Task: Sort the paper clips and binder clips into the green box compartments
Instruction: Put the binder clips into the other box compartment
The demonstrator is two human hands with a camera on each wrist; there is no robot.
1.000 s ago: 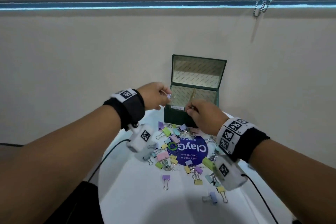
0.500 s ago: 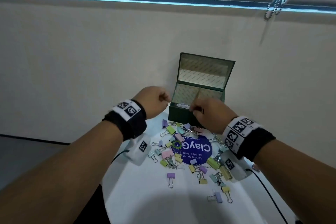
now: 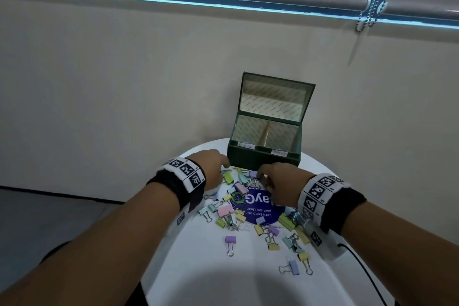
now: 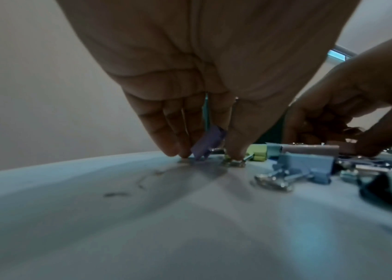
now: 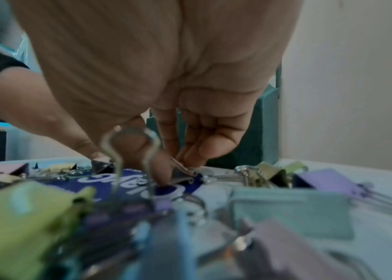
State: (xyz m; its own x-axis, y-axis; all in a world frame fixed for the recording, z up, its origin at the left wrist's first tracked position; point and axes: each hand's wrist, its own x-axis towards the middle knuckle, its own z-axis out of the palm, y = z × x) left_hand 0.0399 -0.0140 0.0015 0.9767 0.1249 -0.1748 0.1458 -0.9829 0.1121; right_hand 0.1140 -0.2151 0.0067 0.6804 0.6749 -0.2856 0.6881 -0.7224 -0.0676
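**Both hands back down at the pile for the next clips**

A second ago both hands were raised at the front rim of the green box, each with something small pinched over it. Now they have dropped to the far edge of the clip pile at the centre of the head view, just in front of the box. My reading is that one delivery is finished and a fresh pick is starting; what went into which compartment cannot be made out.

The left hand points fingers-down at the white table. In the left wrist view its fingertips close around a purple binder clip that is tipped up on the surface, with thumb and fingers on either side of it. The grip looks like a pinch being formed rather than a lift.

The right hand, lower centre-right of the head view, is curled over the blue sticker. In the right wrist view its thumb and fingers pinch a grey binder clip at the sticker's edge.

The box stands open at upper centre, its lid up, two labelled compartments split by a divider. Many binder clips remain scattered, so the sorting has far to go.
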